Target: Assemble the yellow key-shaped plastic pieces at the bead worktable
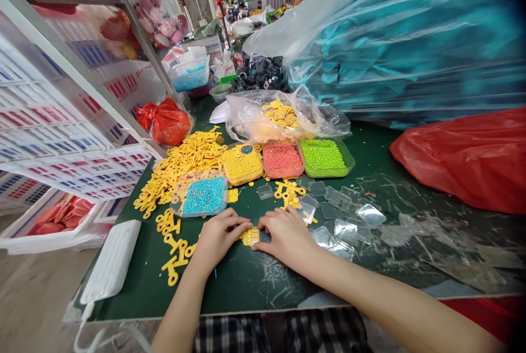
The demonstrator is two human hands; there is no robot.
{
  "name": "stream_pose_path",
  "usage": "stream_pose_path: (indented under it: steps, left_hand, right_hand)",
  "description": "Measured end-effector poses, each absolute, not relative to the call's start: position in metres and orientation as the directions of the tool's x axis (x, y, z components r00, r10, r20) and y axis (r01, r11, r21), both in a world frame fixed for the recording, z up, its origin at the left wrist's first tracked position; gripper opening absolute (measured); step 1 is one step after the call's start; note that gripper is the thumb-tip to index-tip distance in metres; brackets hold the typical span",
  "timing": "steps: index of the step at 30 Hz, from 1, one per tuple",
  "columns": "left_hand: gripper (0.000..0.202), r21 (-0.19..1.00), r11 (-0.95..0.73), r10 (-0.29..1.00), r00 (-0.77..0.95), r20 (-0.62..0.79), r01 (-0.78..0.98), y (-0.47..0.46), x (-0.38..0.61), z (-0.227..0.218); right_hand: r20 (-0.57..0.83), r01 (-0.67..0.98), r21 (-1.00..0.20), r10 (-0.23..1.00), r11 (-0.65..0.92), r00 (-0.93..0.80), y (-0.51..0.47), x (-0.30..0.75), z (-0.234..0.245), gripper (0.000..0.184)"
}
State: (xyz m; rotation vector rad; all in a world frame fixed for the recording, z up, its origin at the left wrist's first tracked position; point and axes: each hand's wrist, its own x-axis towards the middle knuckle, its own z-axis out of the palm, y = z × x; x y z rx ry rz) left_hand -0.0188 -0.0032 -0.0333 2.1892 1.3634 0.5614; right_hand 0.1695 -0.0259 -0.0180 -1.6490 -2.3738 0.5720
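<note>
Near the table's front, a small yellow plastic piece [249, 236] with square cells lies between my hands. My left hand [219, 235] pinches its left side with thumb and forefinger. Thumb and bent fingers of my right hand [285, 235] close on its right side; a clear square seems to lie under that palm, partly hidden. Just beyond are trays of blue beads [204, 195], yellow beads [242, 164], red beads [282, 159] and green beads [324, 157]. Several yellow key-shaped pieces [289, 193] and loose clear plastic squares [341, 231] lie by my right hand.
A big heap of yellow pieces [189, 158] covers the table's left. Behind the trays sits a clear bag [246, 117] of yellow parts. A white power strip [112, 260] rests at the left edge; a red bag [464, 161] and wrapped blue bundle [411, 51] stand right.
</note>
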Motion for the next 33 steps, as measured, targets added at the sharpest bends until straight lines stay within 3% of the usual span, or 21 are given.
stream_pose_path:
  steps: [8,16,27,33]
  left_hand:
    - [0.027,0.580,-0.433,0.867,0.495,0.058,0.691,-0.007,-0.007,-0.039]
    - [0.030,0.639,-0.400,0.889,0.448,0.096,0.657,-0.006,-0.012,-0.033]
    - [0.022,0.471,-0.354,0.921,0.389,0.025,0.808,-0.007,-0.012,-0.026]
    - [0.021,0.508,-0.385,0.914,0.394,0.094,0.771,-0.008,-0.012,-0.030]
  right_hand:
    - [-0.159,0.877,-0.411,0.928,0.248,-0.337,-0.026,0.169,-0.010,0.029]
    - [-0.140,0.879,-0.393,0.927,0.269,-0.347,-0.025,0.170,-0.011,0.030]
    - [-0.147,0.877,-0.381,0.918,0.291,-0.368,-0.026,0.169,-0.005,0.033]
    - [-0.144,0.876,-0.372,0.913,0.307,-0.381,-0.027,0.170,-0.004,0.032]
